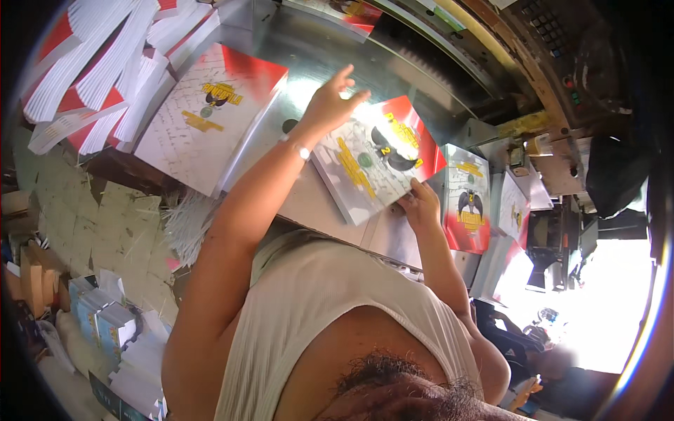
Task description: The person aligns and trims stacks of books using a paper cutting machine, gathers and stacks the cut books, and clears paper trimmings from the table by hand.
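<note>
A paperback book (337, 189) with a white, red and yellow cover is tilted above the shiny metal table (270, 151) in front of me. My right hand (423, 203) grips its lower right edge, the thumb on the cover and the other fingers mostly hidden underneath. Over the book's upper left side, my left hand (334, 104) is raised with its fingers apart, holding nothing. Left of that hand lies a stack of matching books (179, 140). Another matching stack (467, 175) stands just beyond my right hand.
Piled books (105, 56) with white page edges and red covers crowd the far left. More books (511, 203) stand at the right. Paper strips (188, 224) hang beside the table's left front. Stacked blue-white books (105, 316) sit lower left. Another person (523, 344) is at the lower right.
</note>
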### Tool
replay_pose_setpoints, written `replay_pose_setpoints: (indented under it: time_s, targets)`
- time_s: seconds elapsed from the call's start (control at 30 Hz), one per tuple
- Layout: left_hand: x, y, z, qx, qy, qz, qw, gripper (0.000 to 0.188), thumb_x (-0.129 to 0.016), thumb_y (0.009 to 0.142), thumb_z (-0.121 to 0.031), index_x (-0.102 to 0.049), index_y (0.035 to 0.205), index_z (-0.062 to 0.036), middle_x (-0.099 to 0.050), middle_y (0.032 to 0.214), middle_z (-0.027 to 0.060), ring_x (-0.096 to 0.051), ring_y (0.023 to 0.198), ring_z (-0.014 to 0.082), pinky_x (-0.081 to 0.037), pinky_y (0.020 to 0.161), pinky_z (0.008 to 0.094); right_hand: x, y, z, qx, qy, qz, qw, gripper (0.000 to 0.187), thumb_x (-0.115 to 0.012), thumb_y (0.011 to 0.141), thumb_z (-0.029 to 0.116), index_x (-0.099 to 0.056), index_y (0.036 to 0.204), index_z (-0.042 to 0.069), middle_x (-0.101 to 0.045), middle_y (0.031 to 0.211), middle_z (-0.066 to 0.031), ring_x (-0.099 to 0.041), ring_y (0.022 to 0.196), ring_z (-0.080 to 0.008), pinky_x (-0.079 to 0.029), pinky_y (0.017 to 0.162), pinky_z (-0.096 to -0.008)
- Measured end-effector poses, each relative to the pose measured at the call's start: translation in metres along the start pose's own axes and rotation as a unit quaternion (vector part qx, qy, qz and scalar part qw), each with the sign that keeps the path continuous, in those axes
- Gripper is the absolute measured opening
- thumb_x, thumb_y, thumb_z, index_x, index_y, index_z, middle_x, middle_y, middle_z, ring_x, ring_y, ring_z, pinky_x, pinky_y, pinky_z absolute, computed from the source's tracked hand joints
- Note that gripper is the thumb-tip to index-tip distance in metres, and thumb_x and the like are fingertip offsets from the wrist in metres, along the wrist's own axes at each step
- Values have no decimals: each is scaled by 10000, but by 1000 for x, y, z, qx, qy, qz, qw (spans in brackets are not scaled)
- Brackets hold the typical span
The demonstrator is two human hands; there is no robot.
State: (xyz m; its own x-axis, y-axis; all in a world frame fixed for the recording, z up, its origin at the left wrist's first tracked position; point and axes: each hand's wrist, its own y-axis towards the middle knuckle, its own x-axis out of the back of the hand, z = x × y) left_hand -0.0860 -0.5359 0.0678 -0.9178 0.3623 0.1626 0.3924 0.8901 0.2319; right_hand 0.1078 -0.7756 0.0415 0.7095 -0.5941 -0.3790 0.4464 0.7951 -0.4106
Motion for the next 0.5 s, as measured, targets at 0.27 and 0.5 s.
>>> replay_pose_setpoints:
  time_s: [0.27, 0.5]
  targets:
    - [12, -36, 46, -68, 2, -172, 983, 589, -673, 897, -248, -453, 1393, -18, -547, 1274, 154, -520, 1183, 268, -410, 1007, 411, -21, 157, 41, 50, 55, -104, 992, 260, -582, 961, 121, -534, 1178, -15, -617, 1126, -154, -618, 1044, -313, -558, 870, -466]
    - [16, -4, 49, -4, -23, -92, 995, 452, -678, 899, -228, -556, 1309, -83, -600, 1211, 90, -567, 1143, 195, -439, 975, 355, -13, 296, 96, 136, 197, -198, 950, 282, -564, 966, 65, -500, 1208, -63, -610, 1118, -211, -637, 1009, -364, -575, 878, -533]
